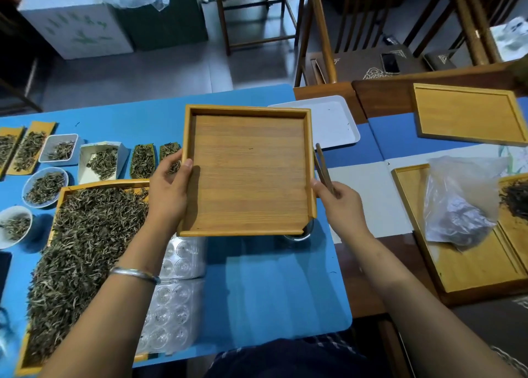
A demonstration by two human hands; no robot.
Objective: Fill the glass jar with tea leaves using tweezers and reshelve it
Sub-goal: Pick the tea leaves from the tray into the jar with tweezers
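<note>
Glass jar (300, 233): rigid, smooth, breakable; judged best taken round its wall. It stands on the blue table (271, 286), mostly hidden under the raised wooden tray (248, 172); dark contents, probably tea. Left hand (168, 189) grips the tray's left rim. Right hand (340, 203) steadies the right rim while holding the tweezers (324, 172).

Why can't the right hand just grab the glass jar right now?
Probably it can't yet: the right hand already holds the tweezers and steadies the wooden tray, and that tray covers most of the glass jar beneath its corner.
</note>
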